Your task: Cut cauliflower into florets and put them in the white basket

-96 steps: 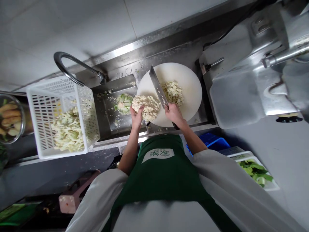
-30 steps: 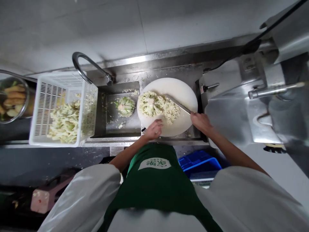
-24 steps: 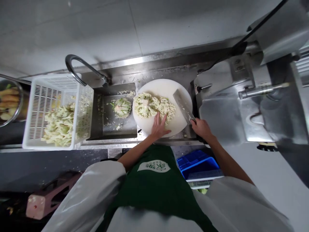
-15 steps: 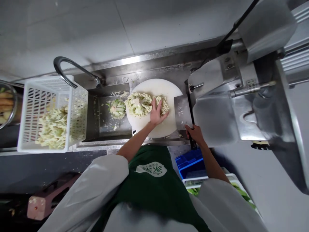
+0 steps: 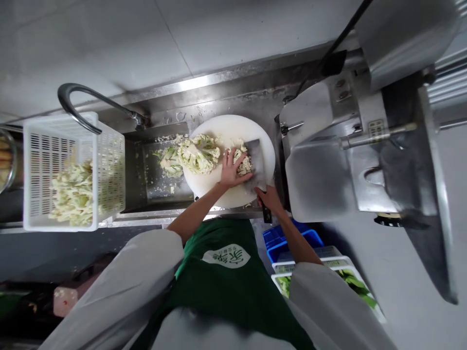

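Observation:
On the round white cutting board [image 5: 233, 198], a piece of cauliflower [image 5: 244, 164] lies under and beside my left hand [image 5: 230, 170]. That hand grips it from the left, fingers along the top and thumb stretched below. My right hand [image 5: 269, 199] is closed around the dark handle of a cleaver [image 5: 257, 163]. The broad blade lies over the board, close against the right side of the held piece. A larger cauliflower chunk [image 5: 199, 154] sits at the board's left edge. Left of it, a head with pale green stalks [image 5: 170, 161] lies over the sink.
The metal sink [image 5: 160, 194] has scattered crumbs and a curved faucet [image 5: 78, 90] above it. A white basket [image 5: 95, 194] with cut cauliflower [image 5: 75, 194] stands left. A metal slicing machine [image 5: 317, 180] borders the board's right. Blue crates [image 5: 277, 238] and white crates with greens [image 5: 365, 291] sit below right.
My right hand has brought the cleaver left, from the board's right edge to beside the held cauliflower piece. My left hand stays on that piece. The view has shifted slightly.

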A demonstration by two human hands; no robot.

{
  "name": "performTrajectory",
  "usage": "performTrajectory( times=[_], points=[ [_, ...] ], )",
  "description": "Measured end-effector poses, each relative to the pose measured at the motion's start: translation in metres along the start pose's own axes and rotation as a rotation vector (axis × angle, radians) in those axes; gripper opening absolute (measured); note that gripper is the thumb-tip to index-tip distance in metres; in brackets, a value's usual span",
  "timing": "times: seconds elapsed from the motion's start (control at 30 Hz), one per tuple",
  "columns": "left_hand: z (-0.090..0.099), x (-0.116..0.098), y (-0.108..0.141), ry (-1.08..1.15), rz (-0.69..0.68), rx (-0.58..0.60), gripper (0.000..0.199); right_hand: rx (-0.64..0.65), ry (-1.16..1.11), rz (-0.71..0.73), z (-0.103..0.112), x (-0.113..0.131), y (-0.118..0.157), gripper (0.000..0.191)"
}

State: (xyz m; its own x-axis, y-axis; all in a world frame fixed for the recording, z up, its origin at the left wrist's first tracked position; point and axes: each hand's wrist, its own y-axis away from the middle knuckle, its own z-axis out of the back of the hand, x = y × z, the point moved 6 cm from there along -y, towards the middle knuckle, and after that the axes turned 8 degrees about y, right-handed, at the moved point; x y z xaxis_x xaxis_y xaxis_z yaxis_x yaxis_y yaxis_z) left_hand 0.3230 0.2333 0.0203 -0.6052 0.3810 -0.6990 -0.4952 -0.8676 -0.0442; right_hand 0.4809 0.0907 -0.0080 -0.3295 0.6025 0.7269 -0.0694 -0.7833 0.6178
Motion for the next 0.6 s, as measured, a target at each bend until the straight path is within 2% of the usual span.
performTrajectory(
  times=[0.1,0.17,0.27,0.37,0.47,0.53,0.6],
  points=[
    [-0.013,-0.011,0.007,0.046,0.04,-0.093,0.079,-0.025,-0.015,-0.007,-0.028,0.011,0.005,0.04],
    [-0.021,-0.014,0.007,0.08,0.049,-0.141,0.069,-0.066,-0.033,0.001,-0.038,0.015,0.009,0.039],
    [-0.026,-0.019,0.007,0.09,0.025,-0.197,0.06,-0.1,-0.02,0.024,-0.044,0.017,0.016,0.044],
    [-0.021,-0.031,0.012,0.084,-0.038,-0.211,0.056,-0.13,0.035,0.024,-0.041,0.016,0.026,0.049],
    [-0.002,-0.046,0.019,0.065,-0.068,-0.216,0.054,-0.219,0.132,0.043,-0.033,0.025,0.04,0.048],
    [0.023,-0.054,0.028,0.048,-0.062,-0.277,0.052,-0.231,0.201,0.09,-0.036,0.04,0.05,0.046],
    [0.057,-0.056,0.046,0.019,-0.027,-0.352,0.052,-0.199,0.222,0.176,-0.048,0.062,0.061,0.043]
  ],
)
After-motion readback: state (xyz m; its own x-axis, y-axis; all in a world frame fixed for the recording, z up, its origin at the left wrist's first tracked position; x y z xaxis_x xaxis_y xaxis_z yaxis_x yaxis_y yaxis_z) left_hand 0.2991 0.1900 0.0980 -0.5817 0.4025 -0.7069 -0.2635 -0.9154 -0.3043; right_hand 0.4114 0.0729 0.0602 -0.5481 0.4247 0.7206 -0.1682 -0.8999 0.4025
